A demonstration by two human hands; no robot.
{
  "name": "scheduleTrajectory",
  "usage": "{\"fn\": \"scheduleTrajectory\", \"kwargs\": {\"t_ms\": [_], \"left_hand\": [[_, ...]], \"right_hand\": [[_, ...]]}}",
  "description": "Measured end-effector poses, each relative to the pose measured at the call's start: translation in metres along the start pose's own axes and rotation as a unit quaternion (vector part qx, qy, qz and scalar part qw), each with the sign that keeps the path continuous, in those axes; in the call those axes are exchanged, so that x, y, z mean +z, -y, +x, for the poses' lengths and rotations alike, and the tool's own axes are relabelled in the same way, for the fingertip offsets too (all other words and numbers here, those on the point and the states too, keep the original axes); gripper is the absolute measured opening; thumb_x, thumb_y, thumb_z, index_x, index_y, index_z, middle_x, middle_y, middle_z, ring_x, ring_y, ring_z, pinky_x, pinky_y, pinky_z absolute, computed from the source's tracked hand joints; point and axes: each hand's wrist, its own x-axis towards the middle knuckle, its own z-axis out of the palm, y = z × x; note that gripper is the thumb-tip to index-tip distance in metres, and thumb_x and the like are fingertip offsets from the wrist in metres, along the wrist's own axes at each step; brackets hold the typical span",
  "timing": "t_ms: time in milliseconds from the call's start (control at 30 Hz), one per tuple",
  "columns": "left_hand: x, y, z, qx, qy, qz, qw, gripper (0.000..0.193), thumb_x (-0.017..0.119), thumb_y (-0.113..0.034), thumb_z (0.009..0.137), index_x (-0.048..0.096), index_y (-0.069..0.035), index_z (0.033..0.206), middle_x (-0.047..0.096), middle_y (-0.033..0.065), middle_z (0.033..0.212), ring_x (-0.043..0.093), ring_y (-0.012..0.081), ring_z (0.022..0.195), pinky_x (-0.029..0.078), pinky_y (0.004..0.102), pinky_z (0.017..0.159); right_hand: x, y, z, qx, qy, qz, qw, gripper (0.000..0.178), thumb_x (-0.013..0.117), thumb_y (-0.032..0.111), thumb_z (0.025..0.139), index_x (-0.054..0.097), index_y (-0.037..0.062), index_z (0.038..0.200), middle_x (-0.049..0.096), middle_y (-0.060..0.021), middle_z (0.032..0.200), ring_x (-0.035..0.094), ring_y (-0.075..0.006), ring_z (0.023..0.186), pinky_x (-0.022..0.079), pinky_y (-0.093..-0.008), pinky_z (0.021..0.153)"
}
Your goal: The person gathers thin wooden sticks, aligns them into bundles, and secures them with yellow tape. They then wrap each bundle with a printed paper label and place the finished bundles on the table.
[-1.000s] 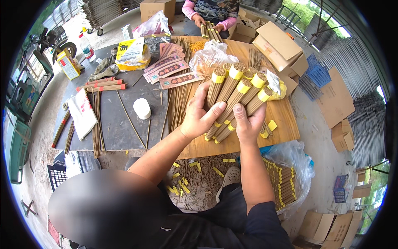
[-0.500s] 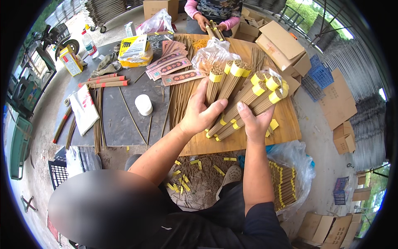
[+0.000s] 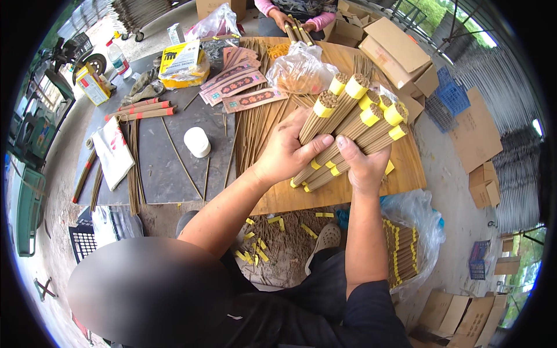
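Note:
Several bundles of brown incense sticks (image 3: 343, 130), banded with yellow paper at both ends, are gathered over the table. My left hand (image 3: 285, 152) wraps round their left side, its thumb lying across the bundles. On the right side my right hand (image 3: 366, 167) grips them, its thumb almost meeting the left one. The banded tops tilt away to the upper right. Most of my fingers are hidden behind the sticks. Loose incense sticks (image 3: 255, 136) lie on the wooden board (image 3: 278, 200) beside my left hand.
Printed paper strips (image 3: 243, 87), a clear plastic bag (image 3: 301, 72) and a white round container (image 3: 197, 142) lie on the table. Across it, a person's hands (image 3: 284, 22) hold more bundles. A plastic-lined container of bundles (image 3: 400, 249) stands at lower right, near cardboard boxes (image 3: 394, 49).
The left group of bundles has come against the right group, closing the gap between them. Both my hands have moved slightly right.

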Motion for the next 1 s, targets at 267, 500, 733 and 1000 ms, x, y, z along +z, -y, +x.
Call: {"fn": "scheduleTrajectory", "kwargs": {"t_ms": [267,500,733,1000], "left_hand": [[-0.008,0.003,0.004,-0.084,-0.018,-0.135,0.987,0.048,0.077,-0.024,0.095,0.061,0.002,0.132,0.068,0.0126,0.12,0.064,0.0189,0.112,0.051,0.0342,0.098],[-0.011,0.009,0.007,-0.094,0.016,-0.172,0.98,0.052,0.077,-0.024,0.094,0.06,0.003,0.135,0.064,0.0145,0.126,0.06,0.0213,0.118,0.047,0.035,0.103],[-0.007,0.005,0.001,-0.059,0.026,-0.216,0.974,0.051,0.069,-0.016,0.098,0.052,0.004,0.142,0.06,0.0158,0.131,0.057,0.0228,0.124,0.043,0.0362,0.108],[0.003,0.008,0.004,-0.094,-0.015,-0.221,0.971,0.058,0.069,-0.029,0.101,0.049,0.003,0.145,0.061,0.0146,0.135,0.056,0.0207,0.126,0.043,0.0361,0.109]], "right_hand": [[-0.009,-0.009,0.006,-0.018,-0.053,-0.007,0.998,0.04,0.078,0.003,0.083,0.06,-0.0026,0.118,0.068,-0.0079,0.107,0.065,-0.0138,0.093,0.055,-0.0312,0.089],[0.0,-0.009,0.007,-0.018,-0.029,-0.014,0.999,0.038,0.079,0.0,0.082,0.061,-0.0025,0.116,0.068,-0.007,0.105,0.066,-0.0134,0.092,0.055,-0.0291,0.086],[0.0,-0.009,0.007,-0.034,-0.015,-0.002,0.999,0.042,0.077,0.003,0.086,0.059,-0.0035,0.123,0.069,-0.0081,0.113,0.066,-0.0148,0.1,0.053,-0.0318,0.093],[0.007,-0.005,0.006,-0.007,0.028,0.037,0.999,0.043,0.078,0.004,0.086,0.059,-0.0009,0.124,0.068,-0.0061,0.113,0.065,-0.0137,0.099,0.053,-0.0313,0.091]]}}
